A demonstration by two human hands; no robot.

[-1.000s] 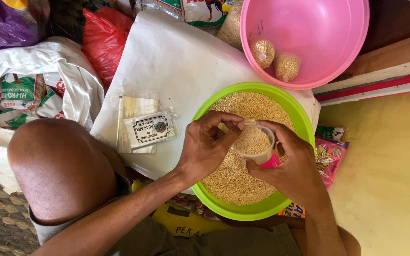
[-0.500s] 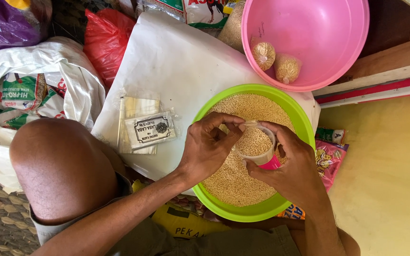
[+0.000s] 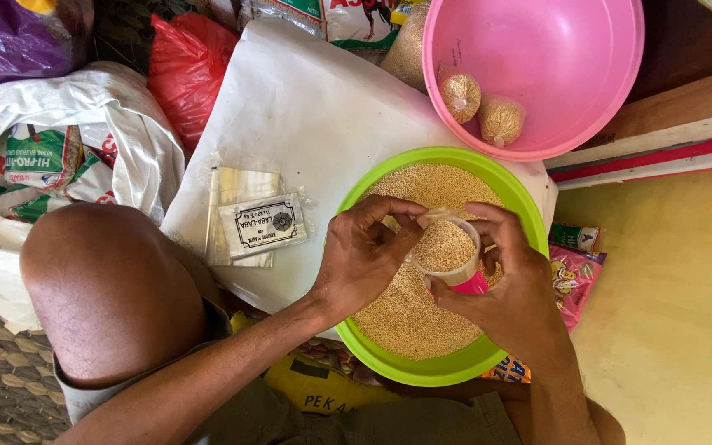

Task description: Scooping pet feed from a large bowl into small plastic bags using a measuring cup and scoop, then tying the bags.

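Observation:
A green bowl (image 3: 372,188) full of small tan grain sits in front of me. Over it, my right hand (image 3: 514,298) grips a small cup (image 3: 448,251) filled with grain. My left hand (image 3: 364,257) pinches a thin clear plastic bag at the cup's rim, fingertips touching the cup's left edge. A pink bowl (image 3: 570,66) at the top right holds two small tied bags of grain (image 3: 481,109).
A pack of clear plastic bags (image 3: 253,221) lies on a white sheet (image 3: 306,107) left of the green bowl. My bare knee (image 3: 109,284) is at lower left. A white sack (image 3: 51,148), a red bag (image 3: 183,66) and colourful packets (image 3: 574,268) surround the bowls.
Almost nothing differs; my left fingers have shifted slightly at the cup's rim, and both hands stay over the green bowl.

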